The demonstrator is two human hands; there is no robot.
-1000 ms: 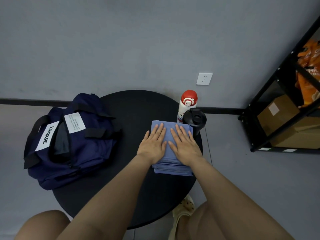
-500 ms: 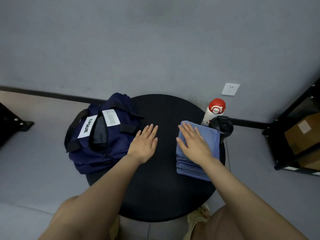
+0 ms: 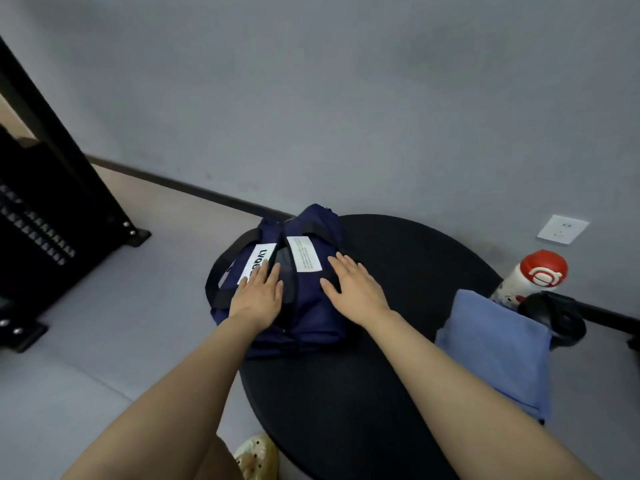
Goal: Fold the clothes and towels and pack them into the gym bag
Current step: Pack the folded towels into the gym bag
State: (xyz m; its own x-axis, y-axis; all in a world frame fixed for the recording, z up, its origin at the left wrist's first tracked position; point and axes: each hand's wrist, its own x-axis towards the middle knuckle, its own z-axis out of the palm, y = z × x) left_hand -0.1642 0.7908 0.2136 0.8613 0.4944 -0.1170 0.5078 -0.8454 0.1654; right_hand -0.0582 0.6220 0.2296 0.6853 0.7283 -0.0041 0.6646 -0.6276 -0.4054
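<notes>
Both forearms reach forward over the round black tabletop (image 3: 363, 393) to the navy gym bag (image 3: 311, 306). Left hand (image 3: 258, 294) lies flat, palm down, fingers straight and together, over the bag's left side, fingertips on the white label (image 3: 258, 261). Right hand (image 3: 355, 289) lies flat too, fingers slightly spread, on the bag's right side just below the 2nd white label (image 3: 304, 254). Neither hand grips anything.

The bag sits at the tabletop's far-left edge, its left part and black handle (image 3: 221, 271) overhanging the floor. A dark opening runs between the 2 labels.

Folded blue towel stack (image 3: 498, 351) lies at the right edge, well apart from the bag. Bare tabletop runs between them and toward the near edge. Beyond the towels stand a red-capped bottle (image 3: 533, 277) and a black-lidded cup (image 3: 557, 320), close together at the far-right rim.
</notes>
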